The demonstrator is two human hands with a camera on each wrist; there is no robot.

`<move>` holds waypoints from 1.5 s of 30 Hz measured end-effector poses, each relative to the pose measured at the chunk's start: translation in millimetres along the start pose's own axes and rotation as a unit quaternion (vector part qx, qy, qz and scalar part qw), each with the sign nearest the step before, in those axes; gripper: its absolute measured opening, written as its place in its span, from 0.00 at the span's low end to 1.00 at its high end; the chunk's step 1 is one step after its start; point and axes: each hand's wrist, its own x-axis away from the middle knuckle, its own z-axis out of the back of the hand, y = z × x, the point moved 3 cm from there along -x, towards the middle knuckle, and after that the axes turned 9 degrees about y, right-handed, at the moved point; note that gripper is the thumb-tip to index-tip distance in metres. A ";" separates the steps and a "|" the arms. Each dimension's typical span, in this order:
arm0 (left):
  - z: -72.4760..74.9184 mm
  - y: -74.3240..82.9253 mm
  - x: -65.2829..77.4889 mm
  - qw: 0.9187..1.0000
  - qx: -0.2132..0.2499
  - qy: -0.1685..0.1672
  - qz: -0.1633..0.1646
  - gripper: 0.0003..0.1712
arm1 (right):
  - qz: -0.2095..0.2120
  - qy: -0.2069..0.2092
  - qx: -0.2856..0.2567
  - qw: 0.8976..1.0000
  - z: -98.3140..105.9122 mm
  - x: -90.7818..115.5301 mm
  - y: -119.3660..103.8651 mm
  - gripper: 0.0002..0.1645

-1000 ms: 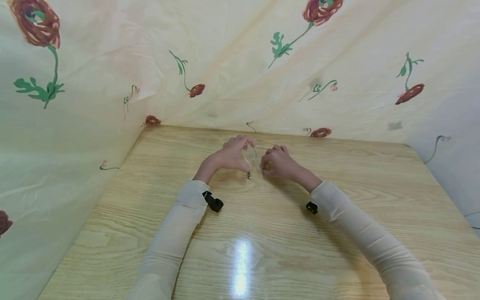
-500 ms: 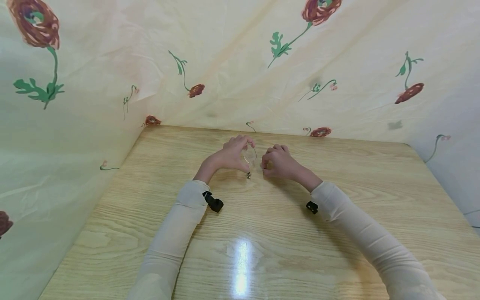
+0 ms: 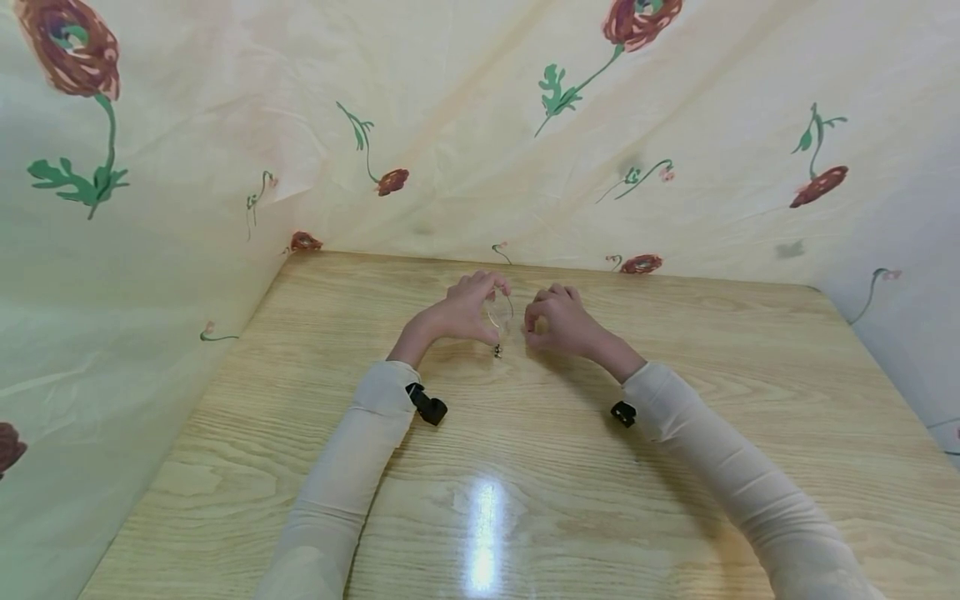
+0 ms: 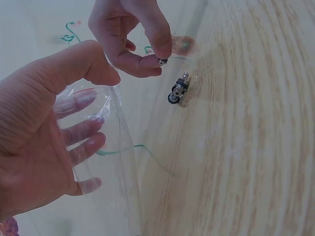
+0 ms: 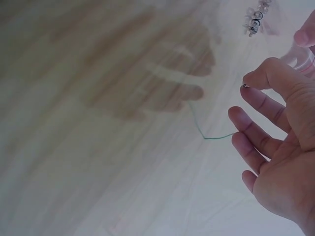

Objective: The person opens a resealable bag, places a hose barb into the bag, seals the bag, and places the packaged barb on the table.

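In the head view my left hand [image 3: 467, 308] holds a clear plastic bag [image 3: 501, 310], its mouth spread between thumb and forefinger. The left wrist view shows the other fingers through the see-through film of the bag [image 4: 120, 162], which has a red line near its mouth. To the right, my right hand [image 3: 564, 323] pinches a tiny metal piece [image 4: 163, 62] between thumb and forefinger; its exact kind is too small to tell. A small cluster of shiny metal parts with black rings [image 4: 179, 88] lies on the table just by the bag's mouth.
The wood-grain table [image 3: 375, 483] reaches back to a flower-printed sheet [image 3: 465, 125] hung behind it and along the left side. Black camera mounts sit at the left wrist [image 3: 427, 405] and right wrist [image 3: 623, 413].
The right hand has turned and shifted slightly, with the loop of its thumb and forefinger showing more plainly. The left hand, bag and metal cluster stay where they were.
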 end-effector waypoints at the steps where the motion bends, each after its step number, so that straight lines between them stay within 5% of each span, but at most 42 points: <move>1: 0.1 0.1 0.1 1.000 0.001 0.000 0.001 0.40 | 0.000 0.002 0.000 1.000 0.2 -0.3 0.0 0.04; 45: 1.7 -2.4 -1.5 1.000 -0.006 -0.003 0.008 0.41 | -0.017 0.103 -0.063 0.993 23.5 -14.1 -9.7 0.03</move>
